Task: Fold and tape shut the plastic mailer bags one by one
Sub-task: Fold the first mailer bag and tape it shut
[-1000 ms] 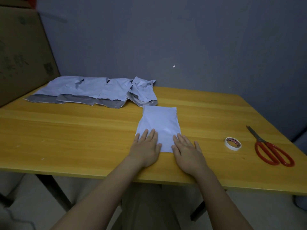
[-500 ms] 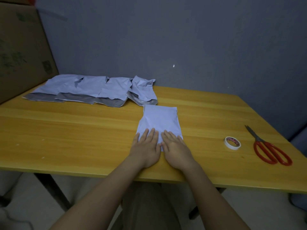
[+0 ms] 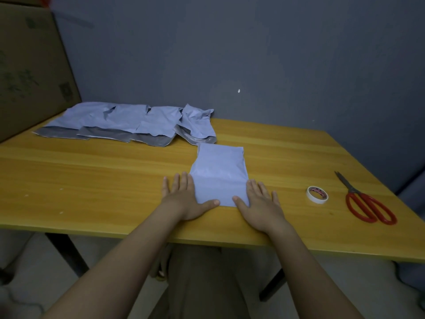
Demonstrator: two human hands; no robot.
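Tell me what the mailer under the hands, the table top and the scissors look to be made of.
Mailer: thin plastic film, pale and faintly glossy; it shows soft creases and a light sheen.
Table top: wood or wood-look laminate, yellow and smooth, with long grain streaks; which one is unclear.
Scissors: dark metal blades with red handles, probably plastic.

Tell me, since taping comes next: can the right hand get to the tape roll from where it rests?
Probably yes. The right hand lies flat at the mailer's edge, and only bare table separates it from the tape roll.
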